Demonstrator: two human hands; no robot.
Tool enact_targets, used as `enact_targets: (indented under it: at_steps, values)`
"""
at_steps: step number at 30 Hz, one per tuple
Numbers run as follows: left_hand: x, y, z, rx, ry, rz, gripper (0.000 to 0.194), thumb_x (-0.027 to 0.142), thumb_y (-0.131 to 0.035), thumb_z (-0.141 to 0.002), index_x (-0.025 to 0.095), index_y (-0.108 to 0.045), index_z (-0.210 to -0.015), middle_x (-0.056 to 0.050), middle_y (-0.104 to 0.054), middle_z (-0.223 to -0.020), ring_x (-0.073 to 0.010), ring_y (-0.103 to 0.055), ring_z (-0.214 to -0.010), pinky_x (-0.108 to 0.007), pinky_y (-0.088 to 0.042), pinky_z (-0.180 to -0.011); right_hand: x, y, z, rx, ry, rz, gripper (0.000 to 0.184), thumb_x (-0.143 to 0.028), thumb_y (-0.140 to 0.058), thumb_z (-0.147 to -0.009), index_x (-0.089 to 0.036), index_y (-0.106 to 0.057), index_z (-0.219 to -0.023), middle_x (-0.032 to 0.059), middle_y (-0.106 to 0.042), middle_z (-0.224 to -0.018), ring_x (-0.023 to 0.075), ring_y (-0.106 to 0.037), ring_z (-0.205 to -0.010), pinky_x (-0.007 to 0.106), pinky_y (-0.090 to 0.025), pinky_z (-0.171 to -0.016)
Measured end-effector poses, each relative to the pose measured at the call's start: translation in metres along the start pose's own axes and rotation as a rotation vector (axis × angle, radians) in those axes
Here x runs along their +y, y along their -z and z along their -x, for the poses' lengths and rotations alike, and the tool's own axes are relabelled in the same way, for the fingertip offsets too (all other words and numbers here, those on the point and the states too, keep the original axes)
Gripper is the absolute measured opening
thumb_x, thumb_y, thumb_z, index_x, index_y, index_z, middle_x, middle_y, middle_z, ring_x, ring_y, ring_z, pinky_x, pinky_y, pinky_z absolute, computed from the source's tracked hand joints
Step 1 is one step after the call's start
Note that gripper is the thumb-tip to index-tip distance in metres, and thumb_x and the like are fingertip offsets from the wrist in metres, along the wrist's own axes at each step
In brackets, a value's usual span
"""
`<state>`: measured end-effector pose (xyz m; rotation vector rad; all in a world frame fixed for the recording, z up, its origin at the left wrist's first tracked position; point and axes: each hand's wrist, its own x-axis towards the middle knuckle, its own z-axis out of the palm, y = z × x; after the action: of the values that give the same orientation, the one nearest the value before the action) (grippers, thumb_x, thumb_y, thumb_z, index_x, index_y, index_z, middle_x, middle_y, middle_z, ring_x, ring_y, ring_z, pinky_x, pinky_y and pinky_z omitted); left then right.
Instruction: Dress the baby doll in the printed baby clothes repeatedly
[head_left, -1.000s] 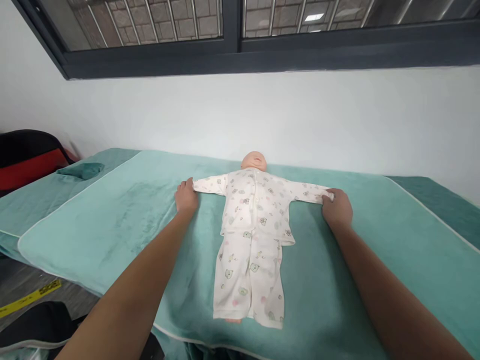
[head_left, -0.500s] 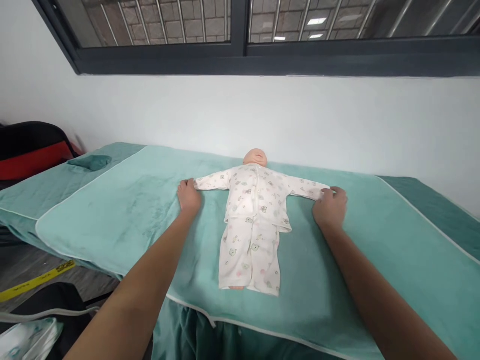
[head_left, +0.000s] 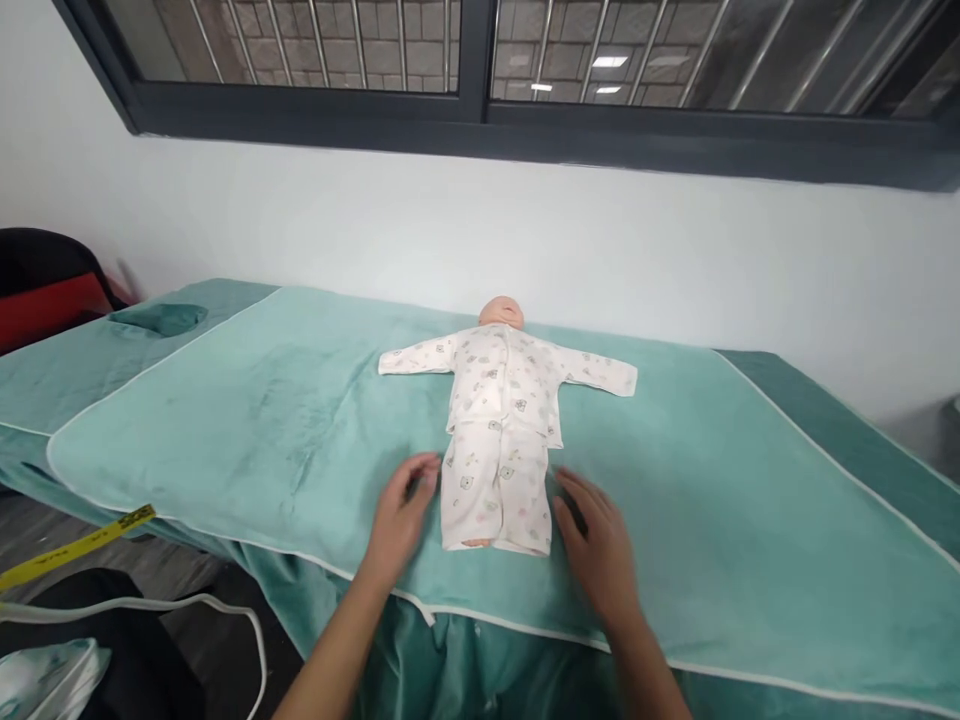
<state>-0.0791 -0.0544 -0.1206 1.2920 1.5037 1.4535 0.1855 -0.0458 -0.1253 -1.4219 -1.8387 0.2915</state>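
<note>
A baby doll [head_left: 501, 312] lies on its back on a green bed cover, dressed in a white printed long-sleeved top [head_left: 504, 375] and matching trousers [head_left: 495, 490]. Both sleeves stretch straight out sideways. My left hand [head_left: 401, 510] is beside the left edge of the trousers, fingers curved and apart, holding nothing. On the other side, my right hand [head_left: 596, 530] is close to the trousers' right edge, its thumb and fingers spread with nothing between them. A bit of the doll's skin shows at the left trouser hem.
The green cover [head_left: 712, 500] with white piping lies over the bed against a white wall. A dark window frame [head_left: 300, 115] runs above. At left are a black and red object [head_left: 52, 300], a yellow strip [head_left: 75, 555], a white cord [head_left: 172, 602] and a plastic-wrapped item [head_left: 56, 675].
My hands have let go of the two sleeve ends and moved down and inward to either side of the trousers. The sleeves stay outstretched. The view has shifted slightly.
</note>
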Motion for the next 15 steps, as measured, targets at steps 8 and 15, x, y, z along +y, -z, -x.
enact_targets:
  at_steps: [8,15]
  values:
    - [0.019,-0.023,0.066,-0.112,-0.213,-0.107,0.033,0.024,-0.069,-0.077,0.032,-0.070,-0.108,-0.008,-0.054,-0.111,-0.0226,-0.056,-0.108,-0.039,-0.050,-0.095,-0.041,-0.017,0.060,0.120,-0.053,-0.195,0.030,-0.036,-0.059,-0.088,-0.028,-0.060,-0.117,0.0114,-0.064,-0.115,0.0295,-0.061,-0.108,0.051,-0.052,-0.090]
    - [0.034,-0.046,0.067,0.095,-0.410,-0.275,0.019,0.016,-0.058,-0.085,0.029,-0.072,-0.087,-0.007,-0.054,-0.093,-0.0221,-0.053,-0.092,-0.037,-0.049,-0.076,-0.060,0.004,0.040,0.114,0.049,-0.261,0.008,-0.025,-0.051,-0.092,-0.028,-0.057,-0.094,0.0061,-0.063,-0.093,0.0221,-0.064,-0.087,0.036,-0.055,-0.072]
